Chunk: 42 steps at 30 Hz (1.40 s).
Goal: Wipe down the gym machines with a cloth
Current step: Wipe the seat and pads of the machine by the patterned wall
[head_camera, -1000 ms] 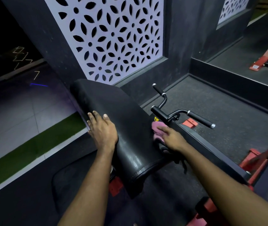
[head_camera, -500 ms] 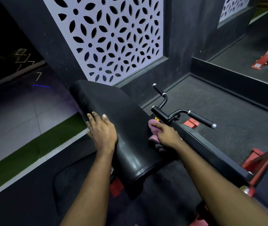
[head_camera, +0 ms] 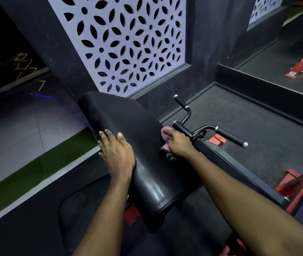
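"Cloth [head_camera: 166,133], then: where is it?"

"Pink, bunched up at the right edge of the black pad [head_camera: 147,172], just beside the black handlebar [head_camera: 230,137]. The right hand [head_camera: 179,145] has its fingers curled over it, clutching it against the pad's side."

"And the other of the two hands?"

"The left hand [head_camera: 116,150] lies flat on the pad's left edge, fingers straight, gripping nothing; its fingertips reach over that edge."

"What's beyond the pad?"

"Behind it, a white lattice panel [head_camera: 128,43] set in a dark wall [head_camera: 202,43]. Left of it, a strip of green turf [head_camera: 36,167] beside pale tiles [head_camera: 17,130]. Right of it, speckled rubber floor [head_camera: 257,115] and parts of a red frame [head_camera: 294,183]."

"Is the cloth touching the handlebar?"

"Too close to tell from here."
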Tool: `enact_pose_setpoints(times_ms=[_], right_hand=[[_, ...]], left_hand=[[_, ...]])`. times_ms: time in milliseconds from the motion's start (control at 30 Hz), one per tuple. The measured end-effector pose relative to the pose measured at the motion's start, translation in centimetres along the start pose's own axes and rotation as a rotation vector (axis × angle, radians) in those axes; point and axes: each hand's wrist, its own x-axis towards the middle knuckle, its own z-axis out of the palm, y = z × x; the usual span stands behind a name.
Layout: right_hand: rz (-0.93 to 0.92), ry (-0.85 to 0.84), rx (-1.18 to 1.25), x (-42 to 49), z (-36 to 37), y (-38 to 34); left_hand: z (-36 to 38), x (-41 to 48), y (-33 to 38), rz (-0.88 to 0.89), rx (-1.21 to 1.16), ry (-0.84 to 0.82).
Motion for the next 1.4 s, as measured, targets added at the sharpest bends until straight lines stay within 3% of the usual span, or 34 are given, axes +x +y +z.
enact_pose_setpoints(times_ms=[100,267,467,567,667,767,867,967,1100,1167,1267,1333,1400], right_hand=[[-0.008,0.021,0.088,-2.9,0.0,2.4],[0.220,-0.009,0.016,-0.2,-0.9,3.2],[-0.035,0.004,0.075,1.4,-0.1,-4.4],[-0.176,0.005,0.135,-1.7,0.6,-2.1],[-0.033,0.018,0.131,-1.8,0.3,2.8],[0.161,0.025,0.040,0.8,-0.1,2.8],[0.052,0.049,0.059,3.6,0.2,-2.7],[-0.177,0.051,0.036,2.6,1.0,-7.9],[-0.366,0.016,0.215,-1.9,1.6,-5.0],[-0.282,0.054,0.164,-1.5,1.5,-1.5],[0.052,0.077,0.084,1.7,0.8,-0.8],[0.058,0.051,0.043,3.8,0.8,-3.6],[-0.054,0.053,-0.001,4.3,1.1,-7.5]], left_hand=[[-0.1,-0.1,0.0,0.003,-0.014,0.003],[0.0,0.0,-0.1,0.006,-0.011,0.002],[0.0,0.0,-0.1,0.001,-0.014,0.006],[0.0,-0.1,-0.3,0.008,-0.035,0.015],[0.2,0.1,-0.5,0.012,-0.049,0.017],[0.4,0.1,-0.6,0.019,-0.050,0.020],[0.6,0.3,-0.8,0.014,-0.051,0.030],[0.6,0.3,-0.9,0.017,-0.069,0.039],[0.3,0.1,-1.1,0.017,-0.111,0.038],[0.4,0.1,-1.2,0.015,-0.128,0.035],[0.6,0.2,-1.2,0.023,-0.123,0.038],[0.7,0.2,-1.0,0.026,-0.107,0.048],[0.6,0.2,-1.1,0.026,-0.113,0.056]])
